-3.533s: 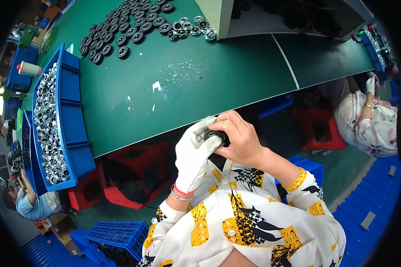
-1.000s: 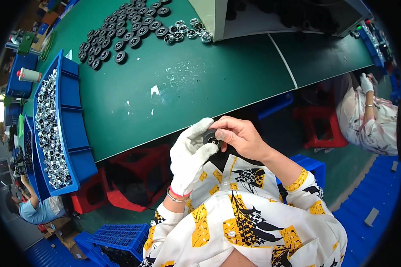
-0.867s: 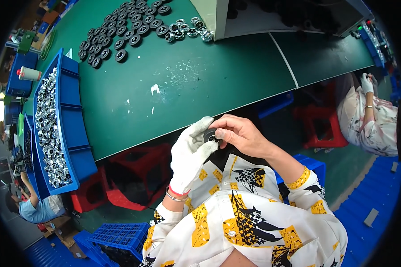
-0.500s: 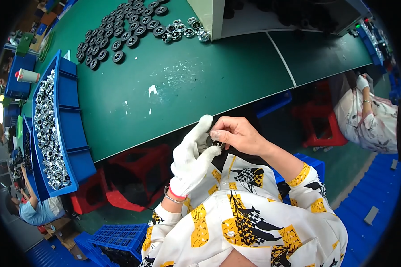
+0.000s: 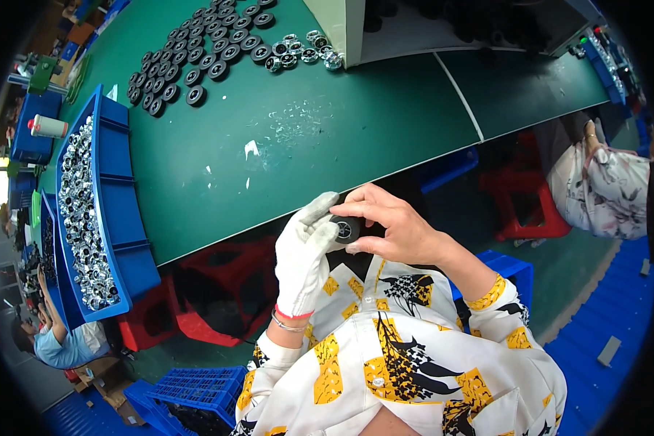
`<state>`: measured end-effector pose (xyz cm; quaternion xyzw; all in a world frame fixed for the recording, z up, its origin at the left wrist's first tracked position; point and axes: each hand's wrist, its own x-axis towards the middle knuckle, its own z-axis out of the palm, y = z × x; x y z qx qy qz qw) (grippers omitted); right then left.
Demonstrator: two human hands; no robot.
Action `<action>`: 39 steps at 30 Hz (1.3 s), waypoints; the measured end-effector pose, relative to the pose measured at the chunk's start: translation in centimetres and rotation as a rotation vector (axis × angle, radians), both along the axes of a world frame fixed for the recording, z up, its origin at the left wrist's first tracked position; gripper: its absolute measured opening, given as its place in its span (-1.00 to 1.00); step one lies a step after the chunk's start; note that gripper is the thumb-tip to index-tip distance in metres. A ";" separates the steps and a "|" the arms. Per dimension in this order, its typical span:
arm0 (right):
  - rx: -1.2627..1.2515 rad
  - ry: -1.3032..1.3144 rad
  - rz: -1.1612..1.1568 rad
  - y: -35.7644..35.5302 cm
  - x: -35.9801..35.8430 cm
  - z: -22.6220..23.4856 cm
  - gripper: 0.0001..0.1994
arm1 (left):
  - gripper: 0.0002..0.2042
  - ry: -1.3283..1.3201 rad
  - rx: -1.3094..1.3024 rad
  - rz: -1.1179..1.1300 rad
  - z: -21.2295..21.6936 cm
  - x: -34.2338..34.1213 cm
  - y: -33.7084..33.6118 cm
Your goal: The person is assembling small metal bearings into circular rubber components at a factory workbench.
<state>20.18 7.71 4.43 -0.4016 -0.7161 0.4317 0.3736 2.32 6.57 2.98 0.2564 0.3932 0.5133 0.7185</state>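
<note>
A small black wheel [image 5: 348, 230] with a spoked hub is held between my two hands, just off the near edge of the green table. My left hand [image 5: 303, 251], in a white glove, grips its left side with thumb and fingers. My bare right hand [image 5: 402, 231] closes on the wheel from the right, fingers over the top and thumb below. Part of the wheel's rim is covered by the fingers. Many similar black wheels [image 5: 219, 70] lie in rows at the far left of the table, beside a cluster of shiny chrome hubs [image 5: 289, 60].
A blue bin [image 5: 143, 263] full of chrome parts stands at the table's left end. White scraps [image 5: 251, 149] lie on the green table [image 5: 385, 131]. Red stools [image 5: 209, 320] and a blue crate [image 5: 196, 389] are below. One person sits at the right, another at the far left.
The wheel has turned so its spoked face shows between my hands. My right hand's fingers have spread from a pinch to a wider grip around it.
</note>
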 end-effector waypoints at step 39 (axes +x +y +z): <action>0.339 -0.160 -0.170 0.0 -1.3 -0.9 -0.44 | -0.67 -0.070 -0.132 0.104 0.6 1.6 -0.5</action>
